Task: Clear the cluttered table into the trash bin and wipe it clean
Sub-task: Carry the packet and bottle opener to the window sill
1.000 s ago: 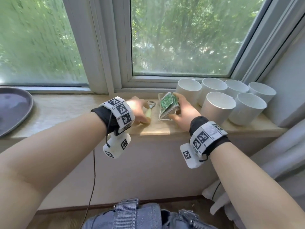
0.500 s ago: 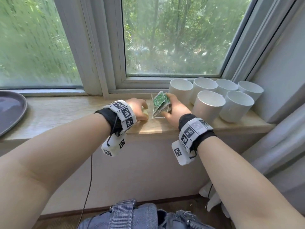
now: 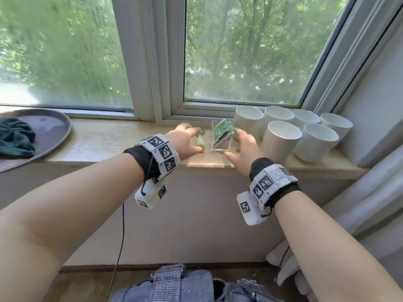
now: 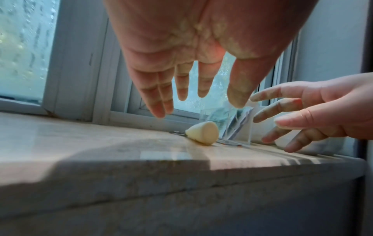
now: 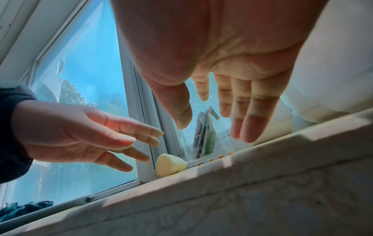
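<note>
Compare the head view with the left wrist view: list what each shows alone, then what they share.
Only the head view: six white cups, a dark plate bearing a green cloth, both wristbands.
Only the left wrist view: the left hand from its palm side, fingers straight, above the sill.
Both: cream-handled tool, clear holder of green packets, right hand, open.

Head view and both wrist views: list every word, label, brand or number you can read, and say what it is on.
No readable text.
Green packets in the clear holder: print too blurred.
Left wristband and right wristband: square black-and-white marker patterns; tiny edge characters too small.
White cups: unmarked.
</note>
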Demonstrator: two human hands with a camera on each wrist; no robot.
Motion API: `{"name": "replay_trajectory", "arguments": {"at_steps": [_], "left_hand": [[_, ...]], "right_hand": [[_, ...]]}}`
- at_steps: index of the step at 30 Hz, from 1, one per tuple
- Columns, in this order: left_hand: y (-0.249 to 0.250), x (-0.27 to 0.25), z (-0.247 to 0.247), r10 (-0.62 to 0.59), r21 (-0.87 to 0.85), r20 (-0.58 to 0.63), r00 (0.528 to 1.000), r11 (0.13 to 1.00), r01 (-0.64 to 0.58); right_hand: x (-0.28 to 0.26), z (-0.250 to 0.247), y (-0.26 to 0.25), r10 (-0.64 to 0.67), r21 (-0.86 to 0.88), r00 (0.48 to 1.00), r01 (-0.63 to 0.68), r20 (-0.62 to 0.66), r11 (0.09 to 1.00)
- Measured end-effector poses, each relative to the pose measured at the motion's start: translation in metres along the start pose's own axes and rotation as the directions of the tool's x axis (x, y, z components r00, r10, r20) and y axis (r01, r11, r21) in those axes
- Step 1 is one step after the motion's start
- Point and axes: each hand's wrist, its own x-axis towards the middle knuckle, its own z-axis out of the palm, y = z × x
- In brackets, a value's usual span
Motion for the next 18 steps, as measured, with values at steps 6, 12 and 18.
{"name": "replay_trajectory", "arguments": {"at_steps": [6,12,18], "left_hand": [[0.01,-0.065,0.018,0.095,-0.059,-0.051,0.994,0.994,-0.097],[0.022,-0.13,0.058,0.116,-0.093,0.044,0.992,0.989,-0.112],[0.039,-0.189,0.077,0.248,-0.162,0.05,0.967,0.958,-0.237]], "right_hand": [[-0.058,-0.005,0.008,-0.122,-0.003,0.992,0.122,0.031,0.993],[-0.131,-0.005,0.02,-0.092,-0.002,0.987,0.094,0.134,0.996],[-0.216,-0.019,0.019,-0.023,-0.001,0.996,0.023,0.082,1.0]]}}
